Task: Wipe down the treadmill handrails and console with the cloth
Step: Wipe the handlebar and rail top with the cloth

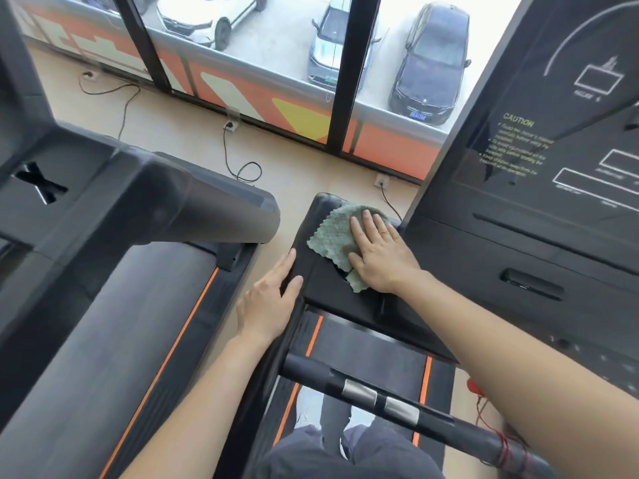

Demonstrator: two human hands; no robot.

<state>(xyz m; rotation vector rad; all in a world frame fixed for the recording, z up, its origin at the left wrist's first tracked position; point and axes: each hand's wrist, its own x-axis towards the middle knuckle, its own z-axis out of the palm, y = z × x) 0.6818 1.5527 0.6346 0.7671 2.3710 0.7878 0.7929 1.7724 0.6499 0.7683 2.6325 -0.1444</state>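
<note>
My flat, open right grip (377, 257) presses the nubby green cloth (332, 236) on the black plastic console ledge (328, 295) mid-frame, left grip (268, 302) open alongside; the black tubular handrails (380, 395) likely remain.

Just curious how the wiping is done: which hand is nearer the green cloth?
Right. The right hand lies flat on the green cloth; the left hand rests on the black ledge edge beside it, apart from the cloth.

Green cloth (333, 233) flat on console (539, 188) ledge
</note>
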